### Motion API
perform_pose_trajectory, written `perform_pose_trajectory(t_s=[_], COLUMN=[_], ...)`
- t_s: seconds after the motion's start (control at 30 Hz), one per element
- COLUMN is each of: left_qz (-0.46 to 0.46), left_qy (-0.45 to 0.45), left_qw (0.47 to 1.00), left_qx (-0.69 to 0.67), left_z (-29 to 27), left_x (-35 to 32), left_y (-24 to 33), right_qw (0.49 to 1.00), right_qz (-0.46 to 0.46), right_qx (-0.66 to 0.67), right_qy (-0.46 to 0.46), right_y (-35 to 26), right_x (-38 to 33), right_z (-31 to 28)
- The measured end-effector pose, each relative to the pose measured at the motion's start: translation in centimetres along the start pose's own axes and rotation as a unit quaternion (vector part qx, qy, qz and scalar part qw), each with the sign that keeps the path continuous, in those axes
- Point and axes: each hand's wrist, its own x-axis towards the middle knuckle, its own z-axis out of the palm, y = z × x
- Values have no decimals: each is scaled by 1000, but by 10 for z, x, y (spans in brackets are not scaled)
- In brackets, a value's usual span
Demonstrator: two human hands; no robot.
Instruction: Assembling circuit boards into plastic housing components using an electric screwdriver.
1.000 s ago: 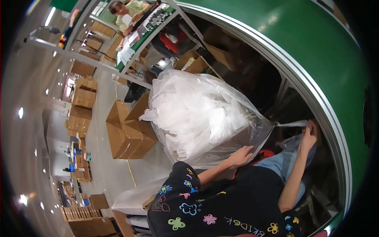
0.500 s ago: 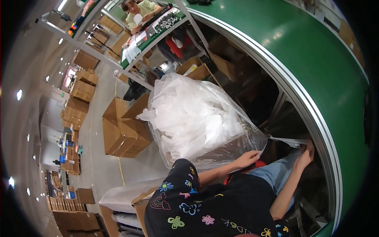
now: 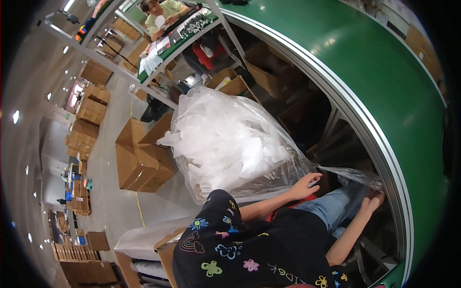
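R hand (image 3: pixel 372 199) grips end of clear bag (image 3: pixel 274 184); L hand (image 3: pixel 304 186) nr its neck, fingers half-curled, can't tell if holding.

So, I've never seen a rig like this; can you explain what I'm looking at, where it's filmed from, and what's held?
There is no robot here: a person works bare-handed. The left of two head-worn fisheye cameras looks down, so straight edges bend. A large clear plastic bag holds crumpled white material. The right hand grips its gathered end; the left hand is beside the bag's neck, its grip unclear. A green table curves along the right, and an open cardboard box sits left of the bag. Farther off, another person is at a bench bearing papers and small pieces.
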Motion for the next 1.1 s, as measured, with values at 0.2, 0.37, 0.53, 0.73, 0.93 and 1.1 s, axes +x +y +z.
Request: perform_pose_trajectory(t_s=[0.2,0.37,0.53,0.73,0.93,1.1], left_qz=[-83,-84,-88,-79,-175,-223], left_qy=[-75,-97,-80,-92,-160,-167], left_qw=[993,991,993,992,970,942], left_qx=[39,36,12,30,-46,-187], left_z=[-3,7,1,-3,5,12], left_x=[-16,-18,-25,-22,-20,-7], left_y=[16,11,-5,2,0,17], right_qw=[987,958,960,888,961,975], right_qz=[102,118,106,65,43,26], right_qx=[125,219,247,268,246,188], right_qy=[23,-142,80,-367,-120,-119], right_y=[-25,-47,-69,-59,-73,-73], right_x=[-20,-3,-42,21,14,7], right_z=[24,-11,46,-36,-45,-45])
